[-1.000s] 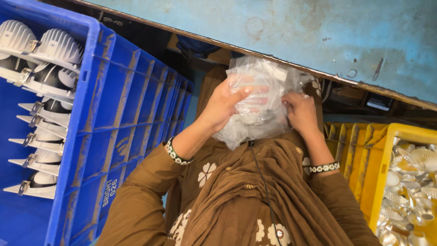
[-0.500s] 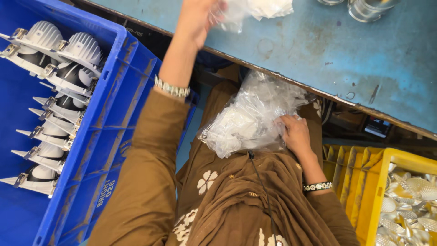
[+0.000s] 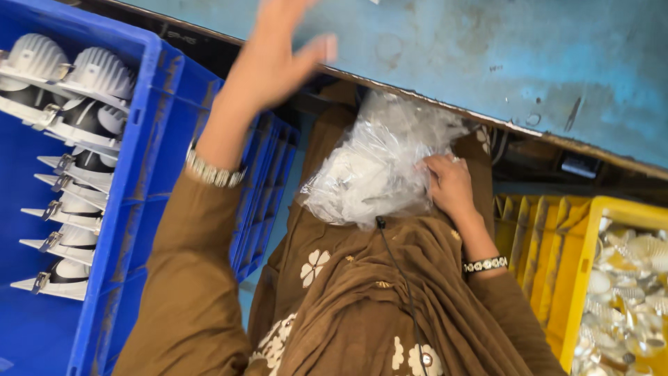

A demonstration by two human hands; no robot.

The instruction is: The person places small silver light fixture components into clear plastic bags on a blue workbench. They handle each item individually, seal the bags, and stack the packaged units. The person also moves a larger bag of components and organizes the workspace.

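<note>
Right hand (image 3: 451,184) grasped the crinkled clear plastic bag pile (image 3: 376,170) on the lap; left hand (image 3: 278,59), at eleven o'clock, was released, empty. Steadier hold advisable.
</note>
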